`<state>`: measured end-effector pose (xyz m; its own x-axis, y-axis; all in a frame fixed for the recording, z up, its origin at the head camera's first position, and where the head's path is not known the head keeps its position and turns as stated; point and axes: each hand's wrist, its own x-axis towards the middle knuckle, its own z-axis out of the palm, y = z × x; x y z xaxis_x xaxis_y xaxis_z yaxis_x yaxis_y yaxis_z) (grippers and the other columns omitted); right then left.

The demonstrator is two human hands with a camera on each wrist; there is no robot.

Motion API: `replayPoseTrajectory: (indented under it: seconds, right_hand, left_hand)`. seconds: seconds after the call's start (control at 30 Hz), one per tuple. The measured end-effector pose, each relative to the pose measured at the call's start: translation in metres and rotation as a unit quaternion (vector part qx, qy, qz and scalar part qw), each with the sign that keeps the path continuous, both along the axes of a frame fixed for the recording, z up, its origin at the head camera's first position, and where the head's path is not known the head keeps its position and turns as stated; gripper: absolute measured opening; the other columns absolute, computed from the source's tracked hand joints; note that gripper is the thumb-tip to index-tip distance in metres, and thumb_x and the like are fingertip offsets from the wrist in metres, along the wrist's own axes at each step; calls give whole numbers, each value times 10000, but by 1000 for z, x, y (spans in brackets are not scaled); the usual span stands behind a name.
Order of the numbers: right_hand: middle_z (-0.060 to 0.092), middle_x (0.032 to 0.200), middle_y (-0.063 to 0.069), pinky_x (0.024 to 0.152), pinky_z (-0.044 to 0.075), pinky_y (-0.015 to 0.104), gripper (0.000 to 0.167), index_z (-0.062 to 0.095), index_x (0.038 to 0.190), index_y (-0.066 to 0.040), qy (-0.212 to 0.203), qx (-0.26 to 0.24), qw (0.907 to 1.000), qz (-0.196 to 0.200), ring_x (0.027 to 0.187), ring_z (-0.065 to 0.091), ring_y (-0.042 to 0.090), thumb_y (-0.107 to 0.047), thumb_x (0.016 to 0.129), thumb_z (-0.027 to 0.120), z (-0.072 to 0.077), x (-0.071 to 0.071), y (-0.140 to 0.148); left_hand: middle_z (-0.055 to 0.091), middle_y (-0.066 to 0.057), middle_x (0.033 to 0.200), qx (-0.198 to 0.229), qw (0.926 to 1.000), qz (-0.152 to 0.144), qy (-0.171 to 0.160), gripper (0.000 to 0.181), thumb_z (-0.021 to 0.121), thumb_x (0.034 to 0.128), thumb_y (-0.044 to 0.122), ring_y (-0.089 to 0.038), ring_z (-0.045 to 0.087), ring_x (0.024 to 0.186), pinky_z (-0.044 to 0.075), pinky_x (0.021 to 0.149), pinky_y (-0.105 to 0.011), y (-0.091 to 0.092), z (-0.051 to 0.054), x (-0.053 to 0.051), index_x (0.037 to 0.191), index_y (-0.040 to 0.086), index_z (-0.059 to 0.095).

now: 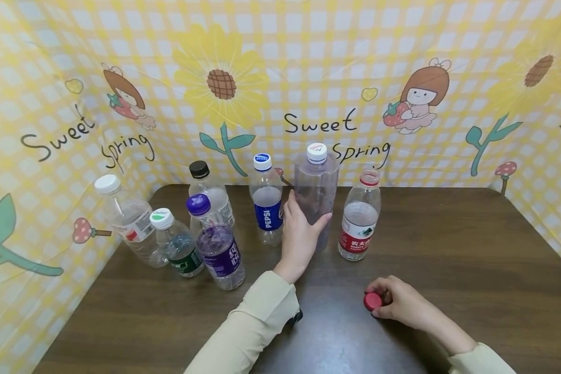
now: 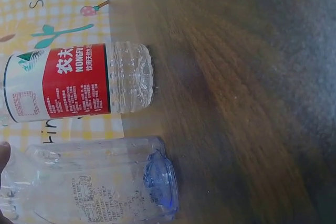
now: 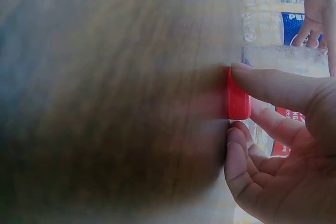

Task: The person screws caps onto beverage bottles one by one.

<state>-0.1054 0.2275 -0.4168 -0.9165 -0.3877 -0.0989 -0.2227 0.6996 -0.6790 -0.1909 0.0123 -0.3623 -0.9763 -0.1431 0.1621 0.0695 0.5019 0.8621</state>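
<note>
My left hand (image 1: 300,236) grips a large clear, faintly purple bottle (image 1: 315,179) with a white cap, thumb on its right side and fingers on its left. The bottle stands upright on the table. Between the thumb and fingers of my right hand (image 1: 402,301) is a red bottle cap (image 1: 372,301), pinched at the tabletop. In the right wrist view the red cap (image 3: 239,94) shows from the side. Just right of the large bottle stands a clear bottle with a red-and-white label (image 1: 357,234), its mouth uncapped. The left wrist view shows this labelled bottle (image 2: 79,82) close by.
Left of my left hand stands a Pepsi bottle (image 1: 267,208). Farther left are a purple-capped bottle (image 1: 219,249), a black-capped bottle (image 1: 215,189), a green-labelled bottle (image 1: 177,244) and a white-capped bottle (image 1: 131,218). A yellow checked cloth (image 1: 271,62) hangs behind the brown table (image 1: 472,244).
</note>
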Motion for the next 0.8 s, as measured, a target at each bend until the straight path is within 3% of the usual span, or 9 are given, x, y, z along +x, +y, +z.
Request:
replayPoseTrajectory:
  seconds: [0.33, 0.6, 0.7, 0.77, 0.8]
  right_hand:
    - [570, 892, 37, 636, 404, 185, 337, 642, 1009, -50, -3, -50, 10000, 30, 753, 472, 70, -116, 721, 804, 0, 0, 2]
    - [568, 912, 55, 640, 404, 194, 340, 636, 1024, -43, -155, -18, 9999, 19, 777, 489, 130, -119, 735, 797, 1, -1, 2]
    - [569, 908, 52, 640, 403, 193, 337, 634, 1025, -37, -189, -45, 9998, 47, 777, 488, 128, -123, 741, 793, 2, -2, 2]
    - [570, 905, 52, 640, 406, 192, 336, 631, 1025, -31, -204, -70, 9997, 73, 774, 491, 123, -124, 744, 790, 2, -2, 3]
    - [571, 903, 51, 639, 409, 191, 337, 630, 1025, -29, -203, -82, 9997, 90, 772, 494, 118, -125, 745, 789, 2, -2, 3]
  left_hand:
    - [245, -175, 1531, -31, 9998, 19, 201, 1027, 742, 819, 373, -330, 268, 1440, 330, 1129, -493, 3, 4, 7, 1533, 92, 58]
    - [148, -156, 1573, -493, 9953, -108, 823, 1055, 748, 813, 363, -329, 194, 1467, 375, 1093, -461, 6, 4, 24, 1536, 97, 27]
    - [150, -176, 1564, -1016, 9835, -106, 1494, 1043, 754, 805, 371, -350, 215, 1454, 413, 1060, -461, 6, 2, 33, 1528, 70, 64]
    - [183, -193, 1540, -1374, 9653, -136, 2217, 1020, 779, 785, 342, -363, 252, 1430, 424, 1055, -459, 7, -1, 38, 1505, 38, 123]
    - [210, -197, 1520, -1571, 9524, -160, 2608, 1003, 794, 771, 328, -362, 278, 1414, 423, 1061, -452, 7, -2, 41, 1486, 26, 159]
